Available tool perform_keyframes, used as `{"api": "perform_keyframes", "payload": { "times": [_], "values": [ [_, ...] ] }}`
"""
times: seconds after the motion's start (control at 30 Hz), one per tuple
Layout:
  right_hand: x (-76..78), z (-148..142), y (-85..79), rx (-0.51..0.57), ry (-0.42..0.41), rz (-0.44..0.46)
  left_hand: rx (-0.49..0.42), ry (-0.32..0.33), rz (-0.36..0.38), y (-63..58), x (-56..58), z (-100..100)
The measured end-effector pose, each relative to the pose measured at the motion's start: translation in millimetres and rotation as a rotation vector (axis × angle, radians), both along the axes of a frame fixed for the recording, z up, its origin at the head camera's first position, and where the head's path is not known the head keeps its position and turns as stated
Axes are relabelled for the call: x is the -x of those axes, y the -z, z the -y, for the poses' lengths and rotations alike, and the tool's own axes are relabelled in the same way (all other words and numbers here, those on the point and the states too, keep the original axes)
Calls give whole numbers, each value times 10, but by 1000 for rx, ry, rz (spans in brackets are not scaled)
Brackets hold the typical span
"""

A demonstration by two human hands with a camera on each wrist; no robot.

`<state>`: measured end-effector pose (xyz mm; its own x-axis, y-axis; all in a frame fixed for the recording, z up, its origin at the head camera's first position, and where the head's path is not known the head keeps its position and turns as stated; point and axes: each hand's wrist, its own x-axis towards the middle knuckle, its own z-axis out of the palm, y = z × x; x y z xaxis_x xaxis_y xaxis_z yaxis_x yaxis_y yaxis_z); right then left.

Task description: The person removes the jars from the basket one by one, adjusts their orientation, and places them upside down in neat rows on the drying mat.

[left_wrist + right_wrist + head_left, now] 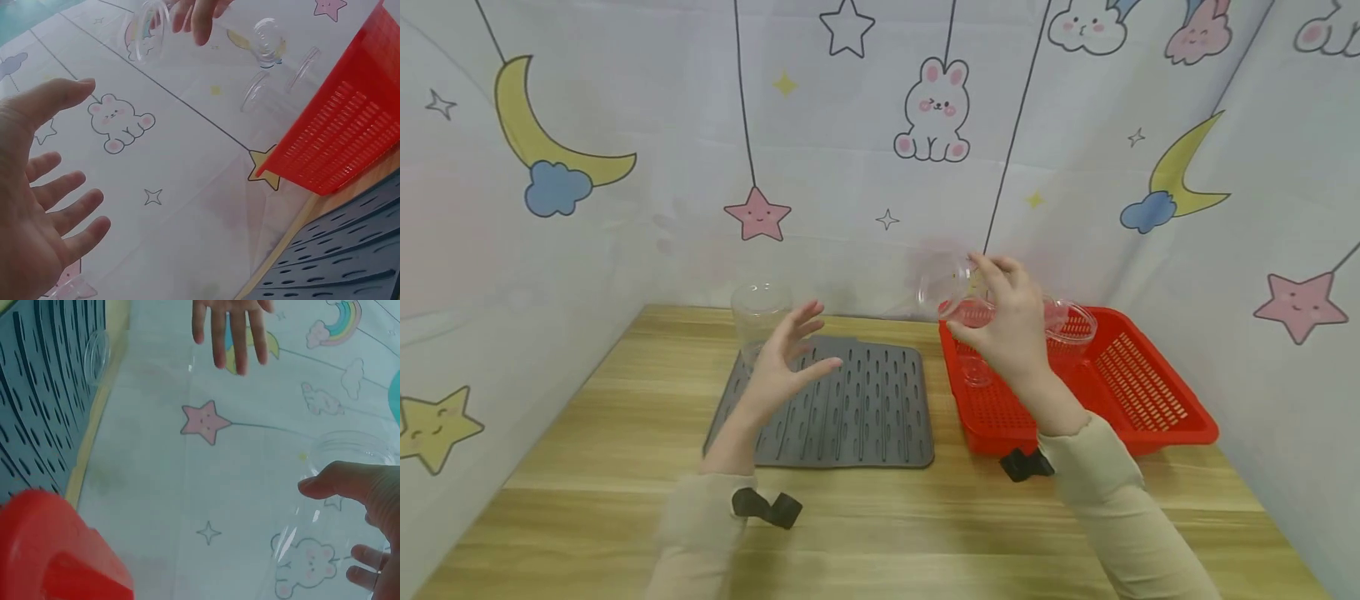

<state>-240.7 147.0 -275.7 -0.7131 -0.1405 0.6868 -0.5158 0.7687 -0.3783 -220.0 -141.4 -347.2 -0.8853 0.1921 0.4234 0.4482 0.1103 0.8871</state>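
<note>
My right hand (1011, 325) grips a clear, see-through cup (942, 283) between thumb and fingers, raised over the left part of the red basket (1150, 392). In the right wrist view the cup (300, 531) lies along the thumb, with its round rim near the top. My left hand (786, 362) hangs over the grey slotted drying mat (865, 417), fingers spread and holding nothing. Just behind it, a second clear cup (760, 300) stands upright at the mat's far left corner, its lower part partly hidden by that hand.
Inside the red basket are more clear cups (1075, 325), partly behind my right hand. The mat and basket sit side by side on a wood-grain table (587, 467). A white printed cloth (850, 150) encloses the back and sides.
</note>
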Motion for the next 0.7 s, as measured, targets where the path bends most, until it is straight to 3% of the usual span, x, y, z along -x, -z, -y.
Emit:
{"api": "perform_keyframes", "payload": {
  "times": [0.27, 0.47, 0.7],
  "values": [
    [-52, 312, 206, -124, -62, -4, 50, 43, 21, 56, 8, -201],
    [-80, 471, 347, -233, -58, -43, 56, 72, 54, 84, 15, -277],
    [-142, 615, 447, -271, -83, -21, 61, 81, 101, 98, 6, -327]
  ]
}}
